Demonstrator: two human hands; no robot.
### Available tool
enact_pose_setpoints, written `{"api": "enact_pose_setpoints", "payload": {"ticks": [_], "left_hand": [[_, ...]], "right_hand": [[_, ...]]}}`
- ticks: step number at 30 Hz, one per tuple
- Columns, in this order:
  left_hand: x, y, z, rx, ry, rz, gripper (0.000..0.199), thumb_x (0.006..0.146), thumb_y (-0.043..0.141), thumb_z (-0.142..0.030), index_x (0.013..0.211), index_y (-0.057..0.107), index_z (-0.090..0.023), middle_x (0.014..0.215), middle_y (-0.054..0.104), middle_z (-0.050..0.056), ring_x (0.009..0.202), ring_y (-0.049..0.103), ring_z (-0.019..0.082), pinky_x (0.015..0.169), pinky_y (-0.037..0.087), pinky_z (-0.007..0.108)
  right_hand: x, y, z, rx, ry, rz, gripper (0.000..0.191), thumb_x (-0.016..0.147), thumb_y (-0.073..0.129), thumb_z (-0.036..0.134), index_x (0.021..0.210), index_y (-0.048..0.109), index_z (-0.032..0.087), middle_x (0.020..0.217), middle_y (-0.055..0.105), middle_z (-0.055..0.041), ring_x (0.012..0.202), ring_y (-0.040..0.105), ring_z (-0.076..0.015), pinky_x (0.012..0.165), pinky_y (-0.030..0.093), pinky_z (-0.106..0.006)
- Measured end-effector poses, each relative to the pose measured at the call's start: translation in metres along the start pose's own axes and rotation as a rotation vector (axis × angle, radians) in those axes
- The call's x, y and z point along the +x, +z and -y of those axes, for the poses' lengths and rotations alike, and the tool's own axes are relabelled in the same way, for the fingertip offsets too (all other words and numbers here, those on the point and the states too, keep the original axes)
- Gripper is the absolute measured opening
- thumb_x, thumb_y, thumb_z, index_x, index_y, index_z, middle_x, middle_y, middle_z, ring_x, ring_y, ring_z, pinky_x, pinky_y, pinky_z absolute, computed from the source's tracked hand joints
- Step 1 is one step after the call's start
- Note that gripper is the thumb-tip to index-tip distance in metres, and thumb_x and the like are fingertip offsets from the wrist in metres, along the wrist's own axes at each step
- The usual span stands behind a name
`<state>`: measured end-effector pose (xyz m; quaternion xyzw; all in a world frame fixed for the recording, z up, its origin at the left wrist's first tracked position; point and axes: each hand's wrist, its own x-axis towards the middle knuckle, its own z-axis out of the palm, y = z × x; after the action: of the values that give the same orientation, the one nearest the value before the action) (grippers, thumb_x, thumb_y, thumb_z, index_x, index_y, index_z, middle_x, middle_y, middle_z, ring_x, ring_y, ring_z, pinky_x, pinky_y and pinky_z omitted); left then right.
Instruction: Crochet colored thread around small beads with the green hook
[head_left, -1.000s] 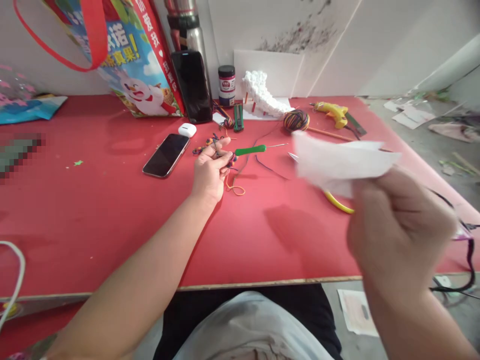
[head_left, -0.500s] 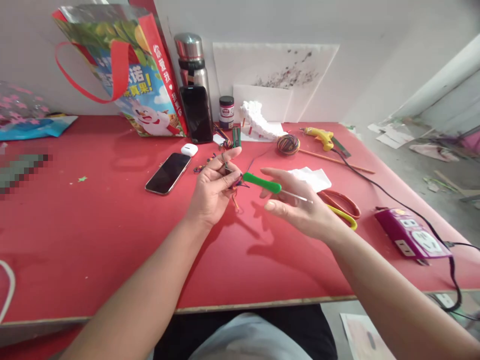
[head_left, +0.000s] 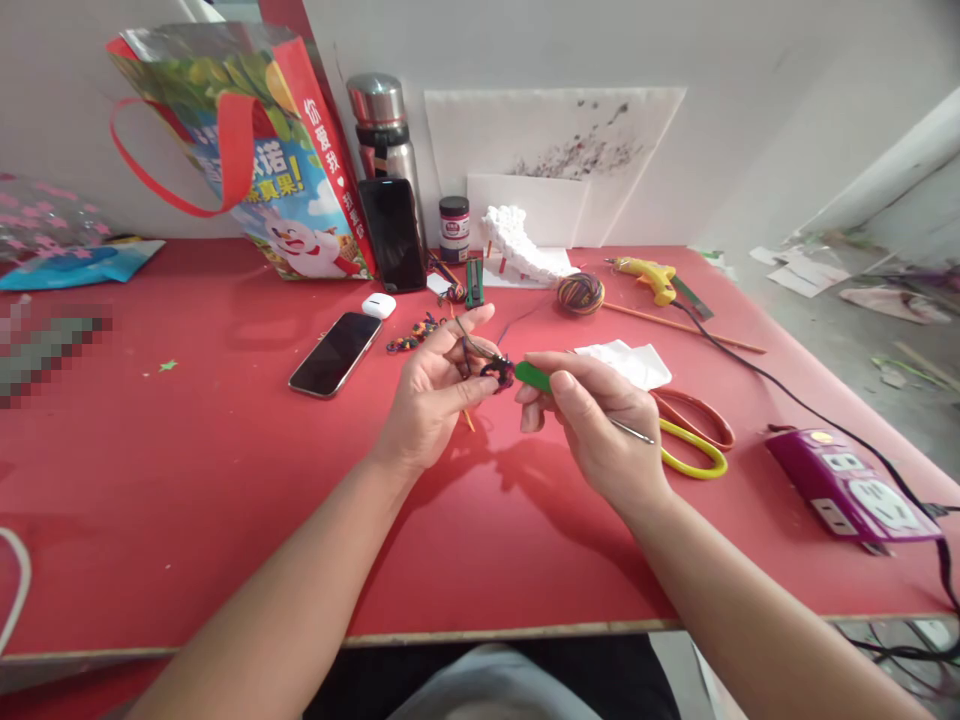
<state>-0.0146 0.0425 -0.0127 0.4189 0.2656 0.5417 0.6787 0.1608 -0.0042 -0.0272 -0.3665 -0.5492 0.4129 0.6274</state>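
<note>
Near the centre, my left hand (head_left: 433, 398) pinches a small dark multicoloured crocheted piece (head_left: 498, 374), with yarn running over its raised fingers. My right hand (head_left: 592, 408) is closed on the green handle of a crochet hook (head_left: 534, 377). The hook's metal shaft sticks out to the right across that hand, and the handle's rounded end is beside the crocheted piece. A thin strand leads back towards a multicoloured yarn ball (head_left: 580, 293). Another small multicoloured piece (head_left: 416, 334) lies on the table behind my left hand.
On the red table (head_left: 225, 520) lie a phone (head_left: 337, 353), an earbud case (head_left: 379, 305), scissors (head_left: 694, 455), white tissue (head_left: 626, 363), a glue gun (head_left: 651, 279) and a purple power strip (head_left: 851, 485). A bag (head_left: 300, 210), flask (head_left: 382, 140) and upright phone (head_left: 391, 235) stand behind.
My right hand has closed round the green handle, which lay loosely across its spread fingers before. The crocheted piece shows more clearly at my left fingertips. The view has shifted slightly.
</note>
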Motion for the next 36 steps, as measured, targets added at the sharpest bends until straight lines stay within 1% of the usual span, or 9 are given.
{"api": "enact_pose_setpoints", "payload": {"ticks": [5,9,13,17,20,24,26,30,36], "left_hand": [[0.001,0.001,0.003,-0.03,-0.026,-0.051,0.042,0.069,0.097,-0.02,0.11,0.085,-0.024,0.094,0.079,0.002,0.076,0.065,0.01,0.061,0.046,0.02],[0.002,0.001,0.005,-0.004,-0.006,-0.066,0.043,0.07,0.098,-0.016,0.11,0.084,-0.024,0.084,0.079,0.001,0.074,0.069,0.012,0.069,0.052,0.023],[0.003,0.0,0.007,0.001,-0.017,-0.083,0.042,0.07,0.098,-0.013,0.108,0.084,-0.023,0.078,0.078,-0.001,0.072,0.069,0.012,0.07,0.054,0.025],[0.001,0.001,0.011,-0.093,-0.09,-0.095,0.047,0.07,0.098,-0.01,0.112,0.082,-0.023,0.075,0.07,-0.004,0.066,0.065,0.009,0.061,0.048,0.021],[0.0,0.003,0.013,-0.143,-0.145,-0.095,0.049,0.071,0.097,-0.011,0.116,0.081,-0.024,0.074,0.066,-0.006,0.061,0.06,0.007,0.055,0.042,0.019],[-0.001,0.006,0.01,-0.132,-0.126,-0.107,0.052,0.07,0.097,-0.008,0.117,0.08,-0.021,0.073,0.066,-0.006,0.068,0.064,0.008,0.068,0.05,0.019],[-0.002,0.007,0.008,-0.086,-0.093,-0.124,0.052,0.071,0.096,-0.007,0.118,0.08,-0.021,0.072,0.066,-0.006,0.069,0.063,0.008,0.069,0.05,0.019],[-0.003,0.009,0.01,-0.007,-0.08,-0.12,0.051,0.076,0.094,-0.012,0.124,0.081,-0.023,0.073,0.065,-0.006,0.066,0.06,0.008,0.062,0.045,0.021],[-0.005,0.008,0.015,0.074,0.033,-0.08,0.057,0.082,0.09,-0.014,0.136,0.077,-0.026,0.076,0.065,-0.006,0.072,0.065,0.01,0.077,0.054,0.024]], "right_hand": [[0.003,-0.002,0.001,-0.01,-0.013,0.001,0.03,0.101,0.077,0.052,0.113,0.083,0.025,0.083,0.082,-0.0028,0.064,0.076,-0.0173,0.064,0.067,-0.035],[0.001,0.0,-0.001,-0.032,-0.035,0.046,0.031,0.103,0.073,0.052,0.113,0.083,0.024,0.083,0.081,-0.0027,0.065,0.075,-0.0163,0.065,0.066,-0.035],[-0.002,0.003,-0.006,-0.033,-0.017,0.014,0.035,0.101,0.075,0.055,0.116,0.082,0.024,0.086,0.081,-0.0035,0.067,0.073,-0.0163,0.068,0.066,-0.036],[-0.004,0.004,-0.008,-0.031,-0.02,0.009,0.036,0.103,0.072,0.053,0.123,0.083,0.024,0.088,0.082,-0.0047,0.068,0.073,-0.0176,0.069,0.065,-0.038],[-0.005,0.001,-0.005,-0.11,-0.093,0.029,0.032,0.105,0.071,0.047,0.127,0.082,0.026,0.09,0.081,-0.0047,0.069,0.072,-0.0179,0.068,0.064,-0.038],[-0.004,-0.003,-0.001,-0.322,-0.239,0.072,0.025,0.104,0.072,0.028,0.127,0.082,0.026,0.084,0.076,-0.0034,0.07,0.069,-0.0176,0.068,0.059,-0.036],[-0.004,-0.003,-0.001,-0.385,-0.284,0.076,0.027,0.104,0.07,0.021,0.127,0.081,0.026,0.082,0.075,-0.003,0.071,0.069,-0.0178,0.067,0.059,-0.035],[-0.003,-0.004,-0.003,-0.458,-0.304,0.07,0.028,0.104,0.065,0.019,0.126,0.079,0.026,0.084,0.077,-0.0041,0.071,0.07,-0.0186,0.067,0.06,-0.036],[-0.001,-0.005,-0.006,-0.463,-0.344,0.083,0.027,0.105,0.063,0.015,0.126,0.077,0.024,0.087,0.075,-0.0035,0.073,0.069,-0.0168,0.07,0.06,-0.034]]}}
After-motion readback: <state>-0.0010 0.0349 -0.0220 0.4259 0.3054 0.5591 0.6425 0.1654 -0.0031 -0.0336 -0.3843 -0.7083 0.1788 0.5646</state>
